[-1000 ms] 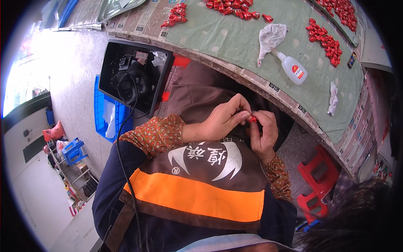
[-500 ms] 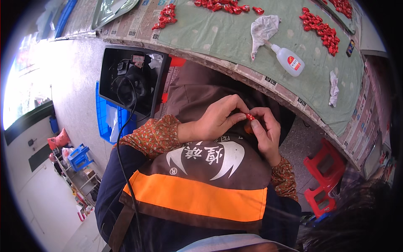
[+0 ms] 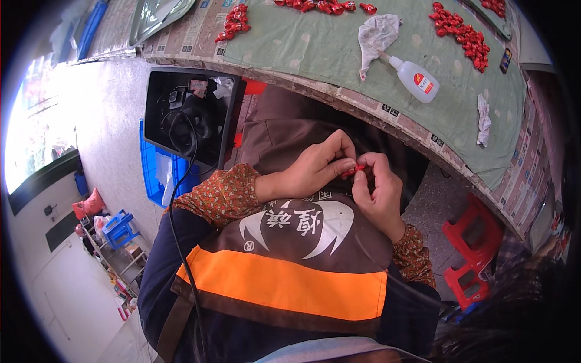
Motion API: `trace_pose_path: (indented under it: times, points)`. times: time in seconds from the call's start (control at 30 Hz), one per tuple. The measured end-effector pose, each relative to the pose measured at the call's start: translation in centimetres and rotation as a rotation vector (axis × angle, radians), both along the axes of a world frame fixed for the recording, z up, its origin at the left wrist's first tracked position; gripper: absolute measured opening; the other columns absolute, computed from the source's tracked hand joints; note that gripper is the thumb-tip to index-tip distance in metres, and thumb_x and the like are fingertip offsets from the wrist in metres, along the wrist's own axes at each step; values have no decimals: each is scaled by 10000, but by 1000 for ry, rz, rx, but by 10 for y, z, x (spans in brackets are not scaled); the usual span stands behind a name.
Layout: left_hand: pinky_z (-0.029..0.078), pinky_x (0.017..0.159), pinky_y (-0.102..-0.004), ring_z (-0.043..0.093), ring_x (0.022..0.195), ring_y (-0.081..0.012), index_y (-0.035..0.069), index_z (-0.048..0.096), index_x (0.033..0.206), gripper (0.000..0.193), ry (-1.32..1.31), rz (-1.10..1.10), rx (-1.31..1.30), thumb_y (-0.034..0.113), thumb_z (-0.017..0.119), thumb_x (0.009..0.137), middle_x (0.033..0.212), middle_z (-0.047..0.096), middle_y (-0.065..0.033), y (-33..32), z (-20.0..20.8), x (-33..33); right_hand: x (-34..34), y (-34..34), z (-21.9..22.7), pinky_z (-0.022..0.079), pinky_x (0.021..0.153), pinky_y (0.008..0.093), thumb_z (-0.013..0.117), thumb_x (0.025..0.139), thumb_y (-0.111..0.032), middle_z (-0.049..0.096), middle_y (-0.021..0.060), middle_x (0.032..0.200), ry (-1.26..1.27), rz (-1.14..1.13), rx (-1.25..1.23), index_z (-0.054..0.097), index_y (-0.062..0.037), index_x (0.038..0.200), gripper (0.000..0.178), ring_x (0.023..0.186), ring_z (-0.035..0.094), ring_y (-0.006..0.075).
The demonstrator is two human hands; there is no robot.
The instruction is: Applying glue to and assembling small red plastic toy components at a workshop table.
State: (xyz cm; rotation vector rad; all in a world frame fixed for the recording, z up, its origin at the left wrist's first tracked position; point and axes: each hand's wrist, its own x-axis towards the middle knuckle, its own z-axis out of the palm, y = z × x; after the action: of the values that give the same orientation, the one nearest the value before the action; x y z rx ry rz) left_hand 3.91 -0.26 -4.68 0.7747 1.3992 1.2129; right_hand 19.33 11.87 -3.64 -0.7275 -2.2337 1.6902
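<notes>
My left hand (image 3: 324, 164) and my right hand (image 3: 381, 195) meet over my lap, in front of the brown apron. Between their fingertips is a small glossy red piece (image 3: 349, 172), which both hands pinch. The fingers cover most of it, so its full shape cannot be made out. Similar small red pieces lie on the green cloth of the table (image 3: 284, 57): a cluster at the right (image 3: 463, 37), a row along the top edge (image 3: 321, 6) and a group at the left (image 3: 233, 24).
A white squeeze bottle (image 3: 416, 80) lies by a crumpled white rag (image 3: 376, 37). Farther right is a twisted tissue (image 3: 483, 121). A black bin (image 3: 225, 130) with a cable stands left of my legs, above a blue crate (image 3: 149, 163). Red stools (image 3: 472, 235) stand at the right.
Both hands still pinch the red piece over my lap. My fingers have shifted around it, and an orange patch under the right fingers no longer shows. The view has moved slightly.
</notes>
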Motion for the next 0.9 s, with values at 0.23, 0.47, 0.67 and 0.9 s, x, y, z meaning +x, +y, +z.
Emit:
trace_pose_path:
  times: [0.23,0.47,0.67,0.9]
  points:
    - [480,730,-244,535,809,-72,29,448,1082,186,-238,105,41,183,553,1065,886,542,-2,0,-11,7,-6,-2,3,534,609,370,643,871,-24,657,158,820,-4,-4,86,580,-18,1042,183,674,681,301]
    - [479,734,-305,542,803,-124,34,485,1061,290,4,84,119,323,505,1085,849,533,-36,-2,-15,4,-10,-3,4,533,652,420,661,849,-30,634,156,851,82,-5,309,579,-6,1025,196,729,651,356]
    - [477,675,-384,584,733,-322,26,547,947,358,292,77,98,357,490,1072,792,560,-165,1,-7,3,-16,-2,11,527,644,452,638,823,-58,618,148,820,21,49,412,565,-18,969,168,727,641,364]
    - [464,639,-468,592,726,-403,40,575,895,317,552,53,196,309,505,1048,756,585,-165,1,-11,2,-18,-5,9,505,602,504,594,788,-85,599,180,734,-93,96,342,526,-33,903,143,692,630,407]
